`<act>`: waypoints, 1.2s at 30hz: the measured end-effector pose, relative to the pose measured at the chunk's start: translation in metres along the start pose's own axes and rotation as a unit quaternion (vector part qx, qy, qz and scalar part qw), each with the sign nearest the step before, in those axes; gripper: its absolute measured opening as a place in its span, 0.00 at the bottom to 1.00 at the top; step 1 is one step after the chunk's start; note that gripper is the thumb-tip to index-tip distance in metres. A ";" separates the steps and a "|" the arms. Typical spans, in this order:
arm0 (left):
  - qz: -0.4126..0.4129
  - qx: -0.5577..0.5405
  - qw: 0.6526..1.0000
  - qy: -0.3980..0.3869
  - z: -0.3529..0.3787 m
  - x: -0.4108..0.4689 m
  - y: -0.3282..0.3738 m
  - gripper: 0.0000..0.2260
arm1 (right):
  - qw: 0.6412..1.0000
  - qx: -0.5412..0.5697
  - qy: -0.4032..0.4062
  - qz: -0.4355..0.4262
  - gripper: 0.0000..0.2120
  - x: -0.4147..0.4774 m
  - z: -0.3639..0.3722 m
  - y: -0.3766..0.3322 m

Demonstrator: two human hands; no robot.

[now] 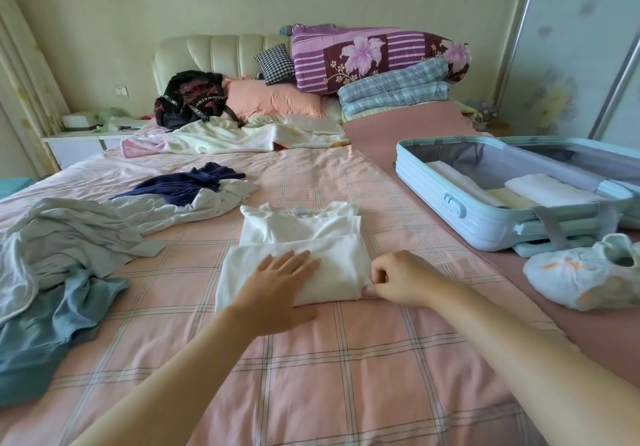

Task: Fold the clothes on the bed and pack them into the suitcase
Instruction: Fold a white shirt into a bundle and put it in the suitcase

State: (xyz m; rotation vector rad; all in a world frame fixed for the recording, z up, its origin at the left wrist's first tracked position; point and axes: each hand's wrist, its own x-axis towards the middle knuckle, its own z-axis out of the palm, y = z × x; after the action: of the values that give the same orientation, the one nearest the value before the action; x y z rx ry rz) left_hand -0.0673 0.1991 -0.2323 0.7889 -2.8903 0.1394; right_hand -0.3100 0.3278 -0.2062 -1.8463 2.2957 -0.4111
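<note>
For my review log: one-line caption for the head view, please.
Left hand rests flat on a half-folded white shirt as the right hand pinches its edge, open blue suitcase alongside.

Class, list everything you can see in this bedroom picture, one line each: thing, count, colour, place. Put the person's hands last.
white cotton T-shirt: one, white, mid-bed, partly folded
light blue hard-shell suitcase: one, light blue, open, right
folded white clothes: at least two, white, inside suitcase
navy-and-white crumpled garment: one, navy and white, left of T-shirt
pale grey crumpled garment: one, grey, left edge
teal crumpled garment: one, teal, near left
pale blue soft bundle: one, pale blue, near right
black fabric backpack: one, black, by headboard
purple floral quilt: one, purple, bed's head
pink checked bedsheet: one, pink, covering bed
left hand: one, flat on T-shirt
right hand: one, pinching T-shirt's right edge
</note>
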 end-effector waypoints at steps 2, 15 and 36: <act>0.002 -0.008 1.000 -0.003 0.004 0.002 -0.001 0.37 | 1.000 0.023 -0.009 0.005 0.14 -0.002 -0.006 0.007; -0.033 -0.006 0.998 -0.051 -0.012 -0.015 -0.025 0.41 | 0.965 -0.243 -0.018 -0.094 0.51 0.004 0.013 -0.027; -0.248 -0.251 0.919 0.175 -0.096 0.004 -0.055 0.16 | 0.953 0.204 0.215 0.059 0.06 0.046 -0.045 -0.010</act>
State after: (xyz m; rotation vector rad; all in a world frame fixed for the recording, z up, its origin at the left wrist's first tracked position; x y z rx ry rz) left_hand -0.0316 0.1616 -0.1344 1.1960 -2.1586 -0.4500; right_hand -0.3240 0.2862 -0.1580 -1.5172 2.3155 -1.2678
